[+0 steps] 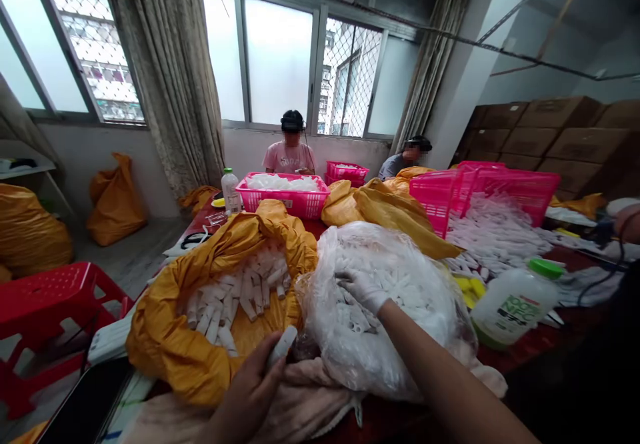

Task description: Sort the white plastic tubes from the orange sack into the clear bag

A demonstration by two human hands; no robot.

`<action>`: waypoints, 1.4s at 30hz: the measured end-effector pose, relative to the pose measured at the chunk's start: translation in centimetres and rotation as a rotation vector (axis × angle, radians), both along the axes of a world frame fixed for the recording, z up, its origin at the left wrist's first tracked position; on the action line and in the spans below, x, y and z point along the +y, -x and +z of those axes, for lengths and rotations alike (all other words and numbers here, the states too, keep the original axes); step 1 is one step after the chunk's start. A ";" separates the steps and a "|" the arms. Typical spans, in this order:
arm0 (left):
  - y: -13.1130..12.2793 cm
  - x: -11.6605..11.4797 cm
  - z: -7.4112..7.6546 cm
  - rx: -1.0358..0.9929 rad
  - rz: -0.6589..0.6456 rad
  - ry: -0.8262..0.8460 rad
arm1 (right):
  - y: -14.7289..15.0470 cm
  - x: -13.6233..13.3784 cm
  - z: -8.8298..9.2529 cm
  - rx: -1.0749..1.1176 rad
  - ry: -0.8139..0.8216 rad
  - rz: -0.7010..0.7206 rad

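Left hand at the bottom middle of the frame, bare and curled shut around a white tube, with the tube poking up out of the fingers. Right hand in a white glove, just right of that, open, with fingers spread on top of a heap of white tubes inside a clear plastic bag. Just left of the clear bag, a big yellow bag lying open and full of more white tubes. Under both hands, a soft pink cloth. To the right, a white jug with a green cap, and past it, a big pile of white tubes beside pink baskets. Farther up, in the middle, a pink basket of white things and a clear bottle. At the far side, two co-workers sitting by the windows. At the right edge, brown boxes in stacks. At the lower left, a red stool.
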State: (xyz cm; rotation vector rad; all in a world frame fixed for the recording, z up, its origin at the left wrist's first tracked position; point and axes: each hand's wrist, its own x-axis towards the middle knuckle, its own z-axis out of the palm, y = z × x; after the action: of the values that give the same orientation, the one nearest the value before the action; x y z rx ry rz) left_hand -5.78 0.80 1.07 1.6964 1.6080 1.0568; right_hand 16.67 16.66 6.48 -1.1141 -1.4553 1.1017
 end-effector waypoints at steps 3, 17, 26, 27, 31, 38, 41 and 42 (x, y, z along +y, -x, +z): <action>-1.1 -1.1 -0.4 -0.098 -0.048 0.036 | -0.9 -3.5 0.6 0.063 0.169 0.180; -3.5 -0.8 1.1 -0.198 -0.393 0.130 | -1.0 -9.9 4.1 -0.602 -0.232 0.540; -4.8 -0.8 0.3 -0.160 -0.236 0.114 | 1.6 -10.5 -0.3 0.193 -0.204 -0.043; -4.9 -0.8 0.5 -0.148 -0.229 0.104 | 1.9 -10.5 -0.8 0.250 -0.191 -0.113; -5.1 -0.8 0.8 -0.128 -0.209 0.096 | 2.5 -10.7 -2.2 0.322 -0.219 -0.152; -5.6 -0.7 1.4 -0.177 -0.190 0.069 | 2.9 -11.9 -3.3 0.259 -0.225 -0.040; -5.7 -0.7 1.9 -0.139 -0.192 0.029 | 2.8 -11.8 -3.9 0.335 -0.167 -0.182; -5.7 -0.7 2.0 -0.142 -0.186 0.018 | 2.7 -11.7 -4.0 0.368 -0.122 -0.170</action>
State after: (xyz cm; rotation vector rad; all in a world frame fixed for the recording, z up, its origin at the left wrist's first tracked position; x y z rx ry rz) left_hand -0.12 0.09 3.10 1.6827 1.3393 1.0417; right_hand 13.94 4.94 2.43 -0.8774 -1.1028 1.0208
